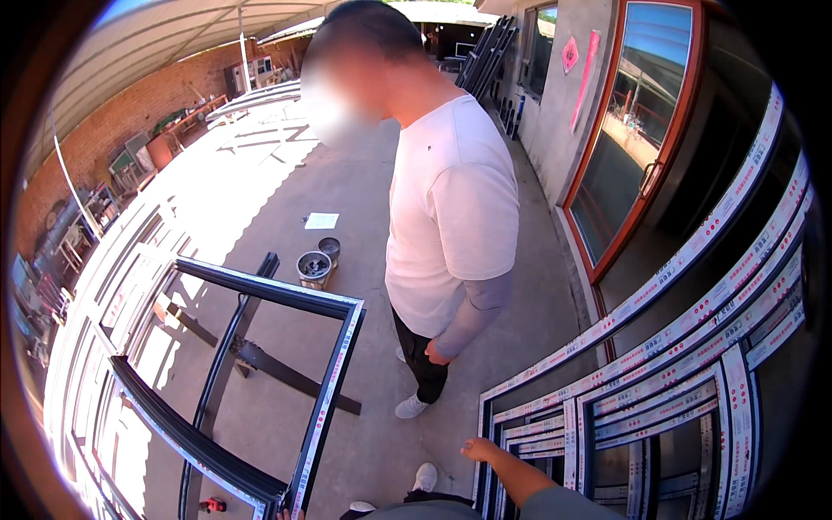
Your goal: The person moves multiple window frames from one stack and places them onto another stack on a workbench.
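At the lower edge, fingers of my left hand (pixel 291 515) show at the near corner of a dark window frame (pixel 334 373), closed on its bar; the rest of that hand is cut off. The frame lies raised above the floor on dark supports, with white-and-blue film along its edges. My right hand (pixel 478 448) is out to the right with its fingers curled in, and I see nothing in it. It is beside a stack of film-covered frames (pixel 568 451); whether it touches their edge I cannot tell.
Another person (pixel 451 199) in a light T-shirt stands just ahead. Beyond the frame are a bucket (pixel 314 267) of dark pieces, a smaller dark pot (pixel 328 248) and a white sheet (pixel 321 221). A red-framed glass door (pixel 631 130) stands at right. A small red object (pixel 212 504) lies lower left.
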`<state>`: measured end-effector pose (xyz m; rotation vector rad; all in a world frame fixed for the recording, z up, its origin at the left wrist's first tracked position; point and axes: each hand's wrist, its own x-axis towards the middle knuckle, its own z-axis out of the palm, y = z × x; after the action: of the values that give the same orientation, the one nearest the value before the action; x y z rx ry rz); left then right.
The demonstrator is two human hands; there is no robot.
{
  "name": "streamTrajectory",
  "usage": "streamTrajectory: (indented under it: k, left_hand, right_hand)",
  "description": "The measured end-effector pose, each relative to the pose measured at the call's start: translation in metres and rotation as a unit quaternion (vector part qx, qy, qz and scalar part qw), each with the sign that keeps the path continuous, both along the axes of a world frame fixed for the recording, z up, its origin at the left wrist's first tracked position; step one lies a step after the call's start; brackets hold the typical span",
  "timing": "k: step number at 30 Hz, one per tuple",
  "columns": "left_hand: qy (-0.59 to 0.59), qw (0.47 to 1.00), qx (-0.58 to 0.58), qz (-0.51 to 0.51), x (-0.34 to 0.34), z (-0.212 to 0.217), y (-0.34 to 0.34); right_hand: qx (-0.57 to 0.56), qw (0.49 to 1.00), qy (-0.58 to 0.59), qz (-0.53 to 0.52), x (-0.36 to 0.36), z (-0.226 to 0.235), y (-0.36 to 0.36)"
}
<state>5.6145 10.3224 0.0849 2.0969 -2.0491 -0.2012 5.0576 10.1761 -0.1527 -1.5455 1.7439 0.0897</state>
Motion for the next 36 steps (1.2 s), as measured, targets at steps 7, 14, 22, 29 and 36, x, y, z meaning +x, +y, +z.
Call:
streamTrajectory:
  k: [7, 14, 22, 29, 36]
  left_hand:
    - [0.073, 0.994, 0.072, -0.046, 0.011, -0.021, -0.001]
    - [0.081, 0.993, 0.060, -0.055, 0.042, -0.041, 0.007]
    - [0.116, 0.992, 0.027, -0.042, 0.056, -0.074, 0.048]
    - [0.114, 0.993, -0.005, -0.042, 0.044, -0.039, 0.044]
    - [0.207, 0.972, -0.107, 0.016, 0.029, -0.019, 0.065]
  right_hand:
    - [-0.026, 0.991, -0.062, -0.117, -0.016, 0.029, 0.043]
    - [0.093, 0.993, -0.029, -0.062, 0.005, 0.027, 0.141]
    - [0.082, 0.995, 0.035, -0.055, 0.014, 0.019, 0.207]
    - [0.012, 0.999, 0.028, -0.036, 0.010, 0.014, 0.211]
    - [-0.002, 0.997, -0.002, 0.076, 0.020, 0.062, 0.231]
